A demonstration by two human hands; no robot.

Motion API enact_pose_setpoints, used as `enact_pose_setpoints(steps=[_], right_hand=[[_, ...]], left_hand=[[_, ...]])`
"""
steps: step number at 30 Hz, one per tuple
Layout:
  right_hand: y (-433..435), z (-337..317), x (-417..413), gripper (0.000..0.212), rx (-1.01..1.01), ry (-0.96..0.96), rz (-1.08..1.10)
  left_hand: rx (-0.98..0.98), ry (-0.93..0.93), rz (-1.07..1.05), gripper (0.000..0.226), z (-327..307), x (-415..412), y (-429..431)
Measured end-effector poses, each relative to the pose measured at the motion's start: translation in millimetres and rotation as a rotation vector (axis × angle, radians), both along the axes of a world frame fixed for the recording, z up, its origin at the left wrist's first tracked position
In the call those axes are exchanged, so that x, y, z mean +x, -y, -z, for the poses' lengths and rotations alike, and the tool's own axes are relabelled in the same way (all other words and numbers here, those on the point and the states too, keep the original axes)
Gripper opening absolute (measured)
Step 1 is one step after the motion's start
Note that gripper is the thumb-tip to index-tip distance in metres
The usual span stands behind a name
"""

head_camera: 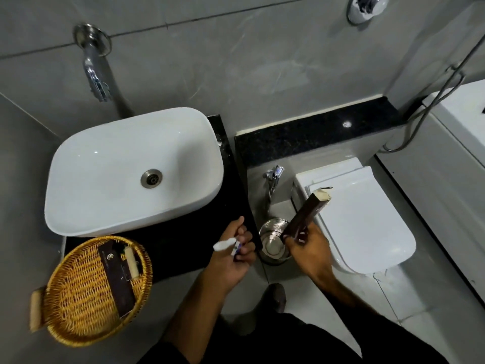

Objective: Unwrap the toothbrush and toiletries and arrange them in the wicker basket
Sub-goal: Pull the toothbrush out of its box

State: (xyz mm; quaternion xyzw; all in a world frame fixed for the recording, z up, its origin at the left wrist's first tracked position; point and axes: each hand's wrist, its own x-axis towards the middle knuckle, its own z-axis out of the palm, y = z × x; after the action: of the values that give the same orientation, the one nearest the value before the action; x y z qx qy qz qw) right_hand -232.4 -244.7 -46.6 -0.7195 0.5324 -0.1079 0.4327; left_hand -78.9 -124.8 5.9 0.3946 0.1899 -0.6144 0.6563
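Observation:
A round wicker basket point(78, 298) sits on the black counter's front left corner, below the sink. A long dark brown box point(115, 279) and a small cream-coloured item point(131, 262) lie inside it. My left hand point(233, 258) is over the counter's right edge, fingers closed on a small white toothpaste tube point(225, 244) that points left. Further right, above a steel bin, my right hand point(309, 250) grips a dark brown toothbrush box point(307, 210) tilted up to the right, its top end torn open.
A white basin point(105, 166) fills the black counter point(168, 248), with a chrome wall tap point(93, 64) above it. A round steel bin point(274, 240) stands on the floor between the counter and the closed white toilet point(362, 219). A black ledge point(301, 137) runs behind.

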Motion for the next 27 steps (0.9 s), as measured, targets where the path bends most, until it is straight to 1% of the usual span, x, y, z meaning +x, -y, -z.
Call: enact_pose_setpoints(steps=[3,4,7,8,9,10,12,13,14,16,17,19,21,22,25,27], right_hand=[[20,24,14,0.04,0.017,-0.049,0.035],[23,29,18,0.048,0.04,-0.085,0.044],[21,35,24,0.087,0.134,-0.198,0.02],[15,30,26,0.093,0.159,-0.212,0.017],[6,23,26,0.091,0.17,-0.184,0.02],[-4,12,26,0.083,0.163,-0.128,0.02],[-29,-11,25,0.051,0.177,-0.003,-0.028],[-43,-26,24,0.038,0.285,0.048,-0.069],[-59,-43,24,0.035,0.468,0.095,-0.111],[-90,-73,27,0.042,0.883,0.17,-0.195],[-102,-85,30,0.045,1.031,0.167,-0.244],[-121,-102,39,0.052,1.212,0.158,-0.279],[-133,-113,48,0.062,1.278,0.157,-0.282],[-138,-117,53,0.06,1.287,0.163,-0.279],[-147,-125,65,0.035,1.297,0.213,-0.261],[-156,-126,74,0.025,1.251,0.219,-0.293]], left_hand=[[0.04,0.058,-0.035,0.046,-3,5,-15],[0.049,0.075,-0.045,0.048,-3,6,-19],[0.08,0.115,-0.088,0.049,-4,6,-30],[0.09,0.126,-0.102,0.047,-3,6,-34],[0.098,0.136,-0.115,0.046,-2,6,-37],[0.11,0.152,-0.126,0.046,-2,6,-41],[0.142,0.196,-0.152,0.047,-1,6,-49],[0.163,0.224,-0.171,0.047,0,6,-53],[0.182,0.257,-0.188,0.047,0,7,-56],[0.189,0.336,-0.2,0.047,1,8,-63],[0.175,0.385,-0.205,0.046,1,8,-67],[0.104,0.504,-0.204,0.044,2,11,-76],[0.034,0.637,-0.166,0.041,1,14,-85],[0.024,0.702,-0.154,0.04,0,18,-90],[0.03,0.858,-0.135,0.043,-2,33,-106],[0.048,0.905,-0.109,0.045,-5,41,-118]])
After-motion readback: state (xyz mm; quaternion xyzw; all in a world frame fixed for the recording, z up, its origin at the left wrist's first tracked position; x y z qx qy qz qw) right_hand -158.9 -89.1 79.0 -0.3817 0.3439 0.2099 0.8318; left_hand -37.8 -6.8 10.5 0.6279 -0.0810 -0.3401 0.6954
